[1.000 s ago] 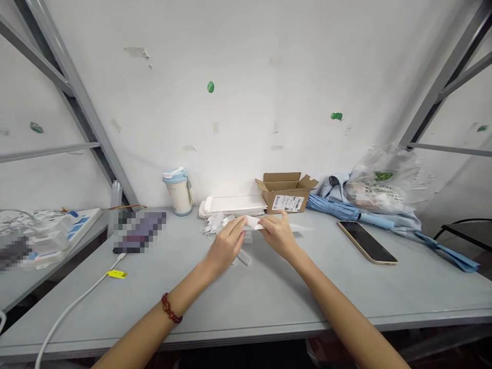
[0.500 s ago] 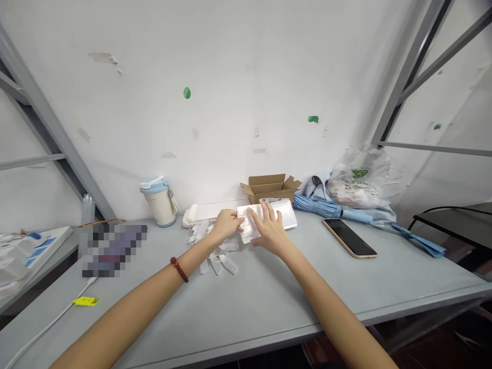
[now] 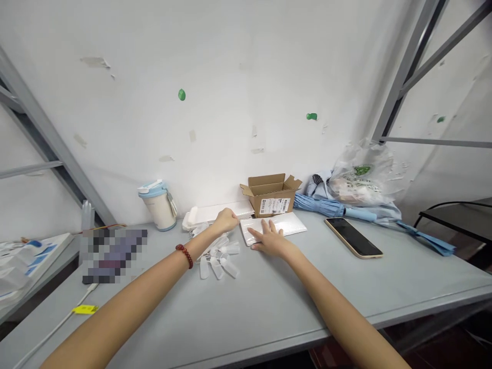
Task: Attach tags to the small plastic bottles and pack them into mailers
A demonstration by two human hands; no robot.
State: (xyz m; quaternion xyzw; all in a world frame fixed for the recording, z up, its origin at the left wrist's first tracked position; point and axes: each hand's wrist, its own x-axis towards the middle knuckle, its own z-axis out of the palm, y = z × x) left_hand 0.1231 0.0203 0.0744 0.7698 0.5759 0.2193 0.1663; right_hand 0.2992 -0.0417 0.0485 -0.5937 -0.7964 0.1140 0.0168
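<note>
My right hand (image 3: 268,237) lies flat, fingers spread, on a flat white packet (image 3: 284,224) on the grey table (image 3: 269,302), in front of an open cardboard box (image 3: 271,195). My left hand (image 3: 225,221), with a red bead bracelet on the wrist, is curled closed at the left end of that packet; whether it grips anything is hidden. Several small clear plastic pieces (image 3: 219,259) lie scattered just below my left hand. A stack of white flat packets (image 3: 215,211) sits behind it by the wall.
A light blue and cream cup (image 3: 157,205) stands at the back left. A phone (image 3: 353,237) lies face up on the right, near a folded blue umbrella (image 3: 334,208) and a plastic bag (image 3: 363,177). A white cable with a yellow tag (image 3: 85,309) runs at the left.
The white packet, held up between both hands before, now lies flat on the table under my right hand. My left hand has drawn back to its left end. The view shifted left.
</note>
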